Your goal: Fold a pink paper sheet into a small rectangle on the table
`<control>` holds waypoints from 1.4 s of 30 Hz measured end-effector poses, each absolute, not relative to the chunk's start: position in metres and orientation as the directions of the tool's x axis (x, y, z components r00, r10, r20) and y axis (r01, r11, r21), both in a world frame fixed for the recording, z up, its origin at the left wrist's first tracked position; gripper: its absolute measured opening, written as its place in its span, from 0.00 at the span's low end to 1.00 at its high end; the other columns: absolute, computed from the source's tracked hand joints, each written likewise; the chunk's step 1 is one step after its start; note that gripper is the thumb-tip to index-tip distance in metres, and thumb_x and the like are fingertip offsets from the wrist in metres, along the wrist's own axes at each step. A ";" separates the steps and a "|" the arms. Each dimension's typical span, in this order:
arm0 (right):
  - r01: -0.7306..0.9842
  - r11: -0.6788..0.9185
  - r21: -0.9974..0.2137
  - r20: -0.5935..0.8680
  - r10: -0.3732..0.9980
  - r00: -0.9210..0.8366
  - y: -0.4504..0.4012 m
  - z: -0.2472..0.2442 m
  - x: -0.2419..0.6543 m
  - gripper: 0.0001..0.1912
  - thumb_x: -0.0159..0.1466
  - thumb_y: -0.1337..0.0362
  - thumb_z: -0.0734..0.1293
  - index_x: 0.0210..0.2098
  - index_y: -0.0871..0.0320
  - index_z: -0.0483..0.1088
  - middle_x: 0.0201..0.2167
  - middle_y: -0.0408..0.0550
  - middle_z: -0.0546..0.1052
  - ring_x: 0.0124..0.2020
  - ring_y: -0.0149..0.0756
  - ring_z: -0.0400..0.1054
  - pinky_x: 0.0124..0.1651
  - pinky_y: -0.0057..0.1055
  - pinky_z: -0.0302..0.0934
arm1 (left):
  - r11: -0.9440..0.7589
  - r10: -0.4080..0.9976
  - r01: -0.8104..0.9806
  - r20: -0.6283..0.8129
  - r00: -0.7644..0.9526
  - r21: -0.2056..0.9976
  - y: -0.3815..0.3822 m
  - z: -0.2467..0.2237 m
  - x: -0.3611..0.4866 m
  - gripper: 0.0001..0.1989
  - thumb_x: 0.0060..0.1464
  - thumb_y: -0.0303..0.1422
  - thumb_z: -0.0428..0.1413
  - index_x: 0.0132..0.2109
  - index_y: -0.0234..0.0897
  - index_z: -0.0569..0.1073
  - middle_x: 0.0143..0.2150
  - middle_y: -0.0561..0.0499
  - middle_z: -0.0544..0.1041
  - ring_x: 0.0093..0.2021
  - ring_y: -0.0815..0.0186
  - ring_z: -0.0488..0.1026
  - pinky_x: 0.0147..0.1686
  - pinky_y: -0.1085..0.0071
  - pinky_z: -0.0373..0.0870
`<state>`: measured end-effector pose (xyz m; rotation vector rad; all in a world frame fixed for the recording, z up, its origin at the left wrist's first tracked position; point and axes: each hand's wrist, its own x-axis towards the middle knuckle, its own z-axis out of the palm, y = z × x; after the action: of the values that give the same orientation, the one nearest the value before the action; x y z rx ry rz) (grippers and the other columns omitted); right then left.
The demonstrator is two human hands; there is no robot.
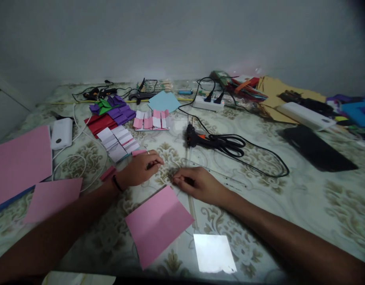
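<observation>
Plain grey wall rises behind a table spread with a floral-patterned tablecloth, on which the person rests both forearms. The left hand, with a ring on one finger and a dark bracelet at the wrist, is loosely curled; whether anything is inside it cannot be told. The right hand lies just across from it, thumb and fingers drawn in near one another, and its tips are too blurred to tell whether they pinch something.

Between the two forearms, nearer the person than both hands, lies a pink paper sheet, set at a slant and apart from the fingers. Just past the left knuckles sits a small pink paper piece, and a darker pink folded strip is close to the left wrist. Beyond the left hand are white folded papers, with red and purple folded papers farther off.

Beyond the right hand, a black glue gun lies on the cloth with its cable coiled beside it; farther back is a white power strip holding two black plugs. Well to the left of the left hand, larger pink sheets lie beside a white power bank.
</observation>
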<state>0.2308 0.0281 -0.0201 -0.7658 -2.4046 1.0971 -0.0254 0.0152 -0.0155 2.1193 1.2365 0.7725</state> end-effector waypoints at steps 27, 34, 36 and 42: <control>0.082 0.671 -0.737 0.169 0.301 -0.939 0.012 -0.005 0.244 0.32 0.60 0.48 0.78 0.56 0.59 0.73 0.52 0.56 0.75 0.52 0.43 0.70 0.57 0.38 0.64 | -0.415 0.886 0.601 0.153 0.438 0.683 0.018 -0.007 -0.027 0.08 0.65 0.31 0.53 0.43 0.38 0.77 0.43 0.48 0.79 0.46 0.61 0.77 0.48 0.65 0.73; -0.002 0.744 -0.668 0.290 0.259 -0.921 0.010 -0.020 0.242 0.16 0.64 0.64 0.75 0.51 0.56 0.76 0.50 0.53 0.75 0.52 0.42 0.68 0.58 0.38 0.62 | -0.396 0.893 0.617 0.129 0.431 0.680 0.018 -0.007 -0.028 0.08 0.66 0.31 0.52 0.44 0.38 0.77 0.43 0.48 0.79 0.44 0.62 0.77 0.44 0.67 0.72; -0.022 0.747 -0.664 0.329 0.266 -0.906 0.014 -0.026 0.239 0.13 0.65 0.65 0.72 0.50 0.57 0.76 0.48 0.53 0.76 0.50 0.41 0.69 0.55 0.37 0.65 | -0.395 0.893 0.614 0.130 0.430 0.683 0.018 -0.008 -0.029 0.08 0.66 0.31 0.52 0.44 0.37 0.77 0.43 0.48 0.79 0.44 0.63 0.76 0.44 0.67 0.71; 0.026 0.755 -0.655 0.373 0.353 -0.858 0.019 -0.029 0.234 0.11 0.68 0.63 0.70 0.47 0.60 0.77 0.44 0.54 0.76 0.47 0.40 0.71 0.53 0.36 0.68 | -0.410 0.886 0.602 0.142 0.441 0.685 0.018 -0.007 -0.028 0.08 0.66 0.30 0.53 0.44 0.37 0.78 0.42 0.48 0.78 0.44 0.63 0.76 0.44 0.67 0.71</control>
<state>0.2344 0.0185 -0.0293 -0.2860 -2.4688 0.9114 -0.0284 0.0181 -0.0073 2.1453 1.2450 0.6758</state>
